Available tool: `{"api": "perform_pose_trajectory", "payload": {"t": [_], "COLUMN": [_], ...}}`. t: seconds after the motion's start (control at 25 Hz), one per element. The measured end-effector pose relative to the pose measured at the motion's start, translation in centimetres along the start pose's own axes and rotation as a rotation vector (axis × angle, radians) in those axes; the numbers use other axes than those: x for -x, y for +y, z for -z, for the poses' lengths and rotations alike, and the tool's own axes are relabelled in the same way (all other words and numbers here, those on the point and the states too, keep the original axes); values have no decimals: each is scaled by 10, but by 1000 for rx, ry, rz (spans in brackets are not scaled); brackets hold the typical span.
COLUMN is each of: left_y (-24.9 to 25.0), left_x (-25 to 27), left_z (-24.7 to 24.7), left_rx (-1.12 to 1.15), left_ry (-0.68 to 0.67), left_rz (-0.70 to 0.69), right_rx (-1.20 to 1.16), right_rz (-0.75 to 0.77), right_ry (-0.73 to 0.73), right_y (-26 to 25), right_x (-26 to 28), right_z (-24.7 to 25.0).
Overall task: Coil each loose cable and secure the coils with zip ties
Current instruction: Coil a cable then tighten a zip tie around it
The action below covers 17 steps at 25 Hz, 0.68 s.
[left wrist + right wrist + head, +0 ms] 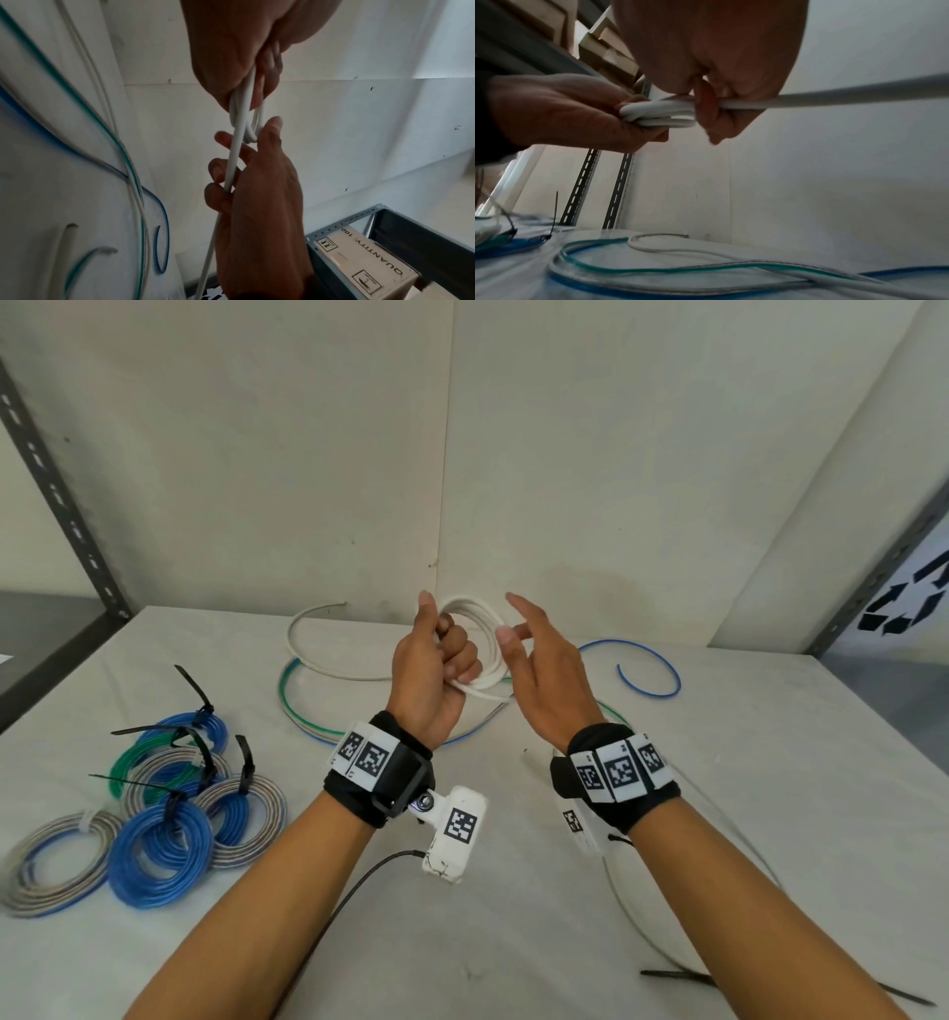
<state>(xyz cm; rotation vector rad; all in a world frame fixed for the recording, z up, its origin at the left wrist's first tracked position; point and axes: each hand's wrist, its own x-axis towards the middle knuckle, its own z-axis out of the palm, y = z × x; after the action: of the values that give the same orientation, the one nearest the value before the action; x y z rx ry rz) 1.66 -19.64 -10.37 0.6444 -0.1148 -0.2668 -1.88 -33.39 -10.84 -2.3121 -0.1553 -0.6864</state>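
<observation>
My left hand [436, 660] is raised over the table and grips a small coil of white cable [482, 629] in its fist. My right hand [539, 670] is just right of the coil, its fingers curled round the free white strand [859, 95] that leads off it. The left wrist view shows that strand [233, 162] running through the right hand's fingers [218, 172] up to the coil [253, 125]. The cable's loose tail [308, 654] lies on the table behind. A black zip tie [678, 977] lies near my right forearm.
Several blue, green and grey coils [159, 814] bound with black zip ties sit at the table's left. A loose green-striped cable [287, 706] and a blue cable [652, 670] curve under the hands. Slotted shelf posts [56, 490] stand left and right; a cardboard box [359, 257] sits on the right shelf.
</observation>
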Motion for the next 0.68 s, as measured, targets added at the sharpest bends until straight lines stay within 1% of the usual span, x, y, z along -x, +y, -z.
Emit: {"api": "perform_pose_trajectory", "payload": {"t": [0.08,0.12,0.24,0.32,0.4,0.44,0.48,0.56,0.6,0.64,0.68], "left_y": [0,0,1,1,0,2,7,23,33,43,48], "left_x": [0,0,0,1,3,2,0,-6,-9,-13,-14], "left_z": [3,3,3,4,5,5,7,14,19,24,28], "left_rx": [-80,-115,-179,-210,-218,-223,-235,-230,-204,-178,-169], "left_ry": [16,20,19,26,35,44,64,138,183,223,255], "left_rz": [26,39,65,94,112,108,88,17,-22,-59,-83], "right_rx": [-24,-22,4,28,45,37,22,-56,-102,-119,-87], "right_rz": [67,97,134,143,151,139,105,-3,-46,-71,-90], "right_ry": [-73,-69,27,52,46,11,-60,-250,-323,-370,-390], "right_y": [1,2,6,6,1,-1,-1,5,12,19,25], "right_x": [1,1,2,2,3,4,4,4,3,1,-2], "right_z": [-3,-5,-8,-11,-11,-9,-3,13,21,28,34]}}
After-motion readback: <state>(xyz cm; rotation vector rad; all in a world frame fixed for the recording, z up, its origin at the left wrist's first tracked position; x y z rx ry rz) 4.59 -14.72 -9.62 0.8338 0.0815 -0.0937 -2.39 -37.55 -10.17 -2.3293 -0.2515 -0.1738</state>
